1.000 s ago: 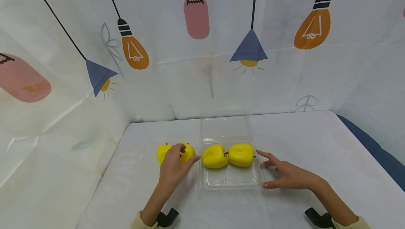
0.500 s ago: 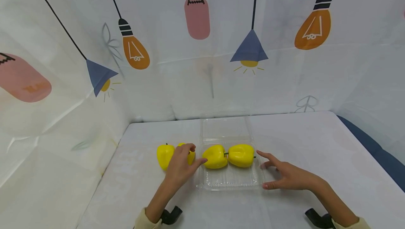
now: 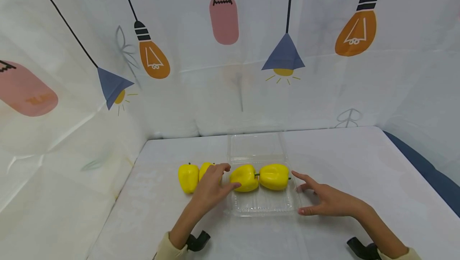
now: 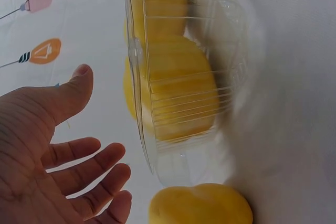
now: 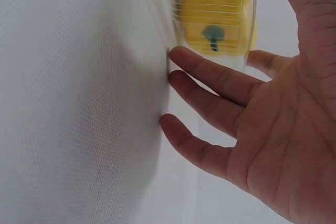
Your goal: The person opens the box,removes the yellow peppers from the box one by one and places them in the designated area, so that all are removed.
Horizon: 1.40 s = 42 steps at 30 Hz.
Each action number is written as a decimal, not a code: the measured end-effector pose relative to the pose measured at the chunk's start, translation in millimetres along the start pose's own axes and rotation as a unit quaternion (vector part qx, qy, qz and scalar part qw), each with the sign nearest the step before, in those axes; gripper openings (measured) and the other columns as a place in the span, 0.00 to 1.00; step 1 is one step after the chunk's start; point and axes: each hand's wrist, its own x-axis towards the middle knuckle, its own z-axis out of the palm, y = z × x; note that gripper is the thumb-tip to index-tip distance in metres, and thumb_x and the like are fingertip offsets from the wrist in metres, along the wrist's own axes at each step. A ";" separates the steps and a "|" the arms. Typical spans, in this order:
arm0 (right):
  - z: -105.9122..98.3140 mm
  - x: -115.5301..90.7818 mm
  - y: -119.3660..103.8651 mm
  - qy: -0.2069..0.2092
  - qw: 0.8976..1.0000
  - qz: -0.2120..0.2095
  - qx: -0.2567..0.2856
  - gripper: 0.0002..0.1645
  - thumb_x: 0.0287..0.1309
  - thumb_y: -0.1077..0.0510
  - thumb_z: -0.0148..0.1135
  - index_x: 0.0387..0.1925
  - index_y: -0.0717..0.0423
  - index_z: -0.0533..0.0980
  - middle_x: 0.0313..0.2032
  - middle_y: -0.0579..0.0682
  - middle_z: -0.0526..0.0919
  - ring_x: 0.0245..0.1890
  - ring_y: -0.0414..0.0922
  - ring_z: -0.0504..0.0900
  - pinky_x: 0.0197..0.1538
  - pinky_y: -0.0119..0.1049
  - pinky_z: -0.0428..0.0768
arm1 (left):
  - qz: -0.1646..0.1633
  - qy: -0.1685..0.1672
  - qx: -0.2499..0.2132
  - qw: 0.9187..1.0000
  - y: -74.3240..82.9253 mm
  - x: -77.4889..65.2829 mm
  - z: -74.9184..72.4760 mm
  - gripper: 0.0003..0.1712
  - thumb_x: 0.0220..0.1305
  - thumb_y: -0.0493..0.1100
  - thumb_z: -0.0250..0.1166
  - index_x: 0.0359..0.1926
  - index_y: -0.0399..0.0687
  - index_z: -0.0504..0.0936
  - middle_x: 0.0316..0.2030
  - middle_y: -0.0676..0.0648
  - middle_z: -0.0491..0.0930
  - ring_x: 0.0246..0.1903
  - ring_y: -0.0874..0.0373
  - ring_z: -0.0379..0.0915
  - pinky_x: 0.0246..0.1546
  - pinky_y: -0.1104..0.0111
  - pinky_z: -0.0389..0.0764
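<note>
Two yellow bell peppers lie end to end in a clear plastic clamshell box (image 3: 262, 206), the left pepper (image 3: 245, 178) and the right pepper (image 3: 274, 177). Its lid (image 3: 256, 147) is folded back flat toward the wall. My left hand (image 3: 208, 190) hovers by the box's left rim, thumb overlapping the left pepper in the head view. In the left wrist view this hand (image 4: 63, 150) has loosely spread fingers and holds nothing. My right hand (image 3: 325, 201) rests at the box's right side. The right wrist view shows its fingertips (image 5: 181, 56) down on the tabletop beside the box.
Two more yellow bell peppers stand left of the box: a far-left pepper (image 3: 188, 178) and another pepper (image 3: 205, 168), partly hidden behind my left hand. The white table (image 3: 359, 164) meets a printed fabric wall (image 3: 201, 92) at the back.
My left hand has moved right, from over the loose peppers to the box's left rim, uncovering the far-left pepper. The right hand and the peppers have stayed in place.
</note>
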 end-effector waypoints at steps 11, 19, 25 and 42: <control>-0.5 -0.4 -1.3 -0.002 1.000 0.006 0.001 0.60 0.49 0.38 0.68 0.73 0.36 0.40 0.56 0.51 0.73 0.56 0.58 0.70 0.52 0.65 0.68 | 0.033 -0.030 0.025 0.999 0.1 4.6 4.9 0.36 0.52 0.63 0.67 0.56 0.48 0.72 0.51 0.51 0.76 0.51 0.56 0.70 0.53 0.60 0.72; 0.1 -0.4 -1.9 -0.002 1.000 0.008 0.002 0.60 0.49 0.38 0.68 0.73 0.37 0.40 0.56 0.51 0.74 0.56 0.58 0.70 0.52 0.65 0.67 | 0.045 -0.034 0.055 0.997 3.1 8.3 9.2 0.37 0.53 0.64 0.65 0.58 0.49 0.71 0.54 0.50 0.75 0.53 0.55 0.70 0.53 0.60 0.72; 0.4 -0.2 -2.1 -0.003 1.000 0.005 0.000 0.60 0.49 0.38 0.68 0.73 0.38 0.41 0.56 0.51 0.74 0.56 0.58 0.70 0.52 0.65 0.68 | 0.056 -0.042 0.067 0.995 6.8 10.4 11.2 0.37 0.54 0.64 0.65 0.60 0.49 0.71 0.56 0.48 0.74 0.54 0.53 0.70 0.54 0.59 0.72; -0.9 -0.9 -2.0 -0.006 1.000 0.013 0.004 0.60 0.49 0.38 0.68 0.73 0.35 0.40 0.56 0.51 0.73 0.56 0.58 0.70 0.53 0.65 0.67 | 0.056 -0.054 0.095 0.992 12.4 16.4 18.1 0.38 0.54 0.62 0.66 0.60 0.48 0.69 0.56 0.46 0.73 0.53 0.51 0.70 0.53 0.57 0.71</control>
